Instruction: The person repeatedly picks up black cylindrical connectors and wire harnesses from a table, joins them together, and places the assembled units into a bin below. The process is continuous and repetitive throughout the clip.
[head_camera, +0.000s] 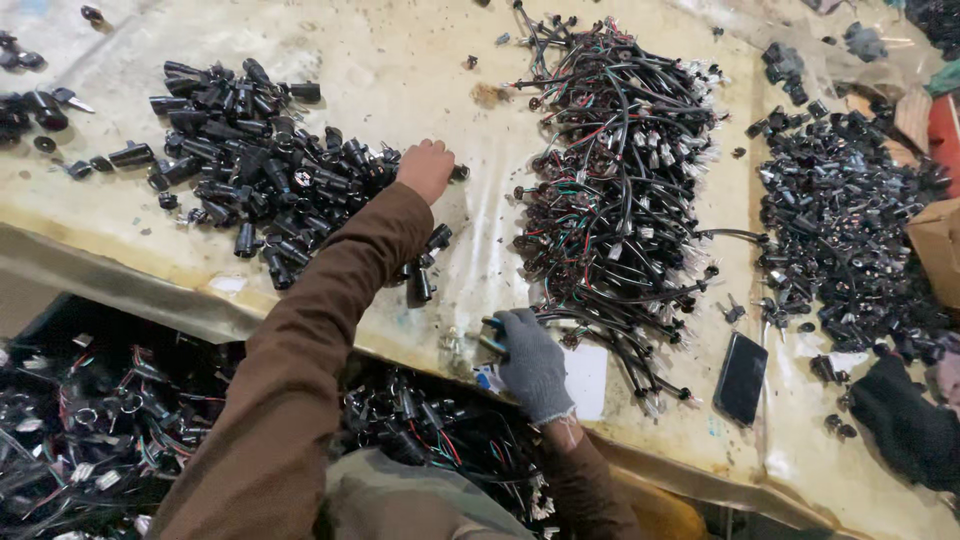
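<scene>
From the head view I see my bare left hand (427, 168) curled into the pile of black cylinder parts (262, 160) at upper left of the bench (420, 70), likely picking one, while my gloved right hand (532, 362) pinches a small tool (490, 335) beside the heap of wired connectors (620, 160), centre.

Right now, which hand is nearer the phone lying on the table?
Right. The gloved right hand rests at the table edge, just left of the dark phone. The bare left hand is far off, at the pile of black cylinder parts.
</scene>
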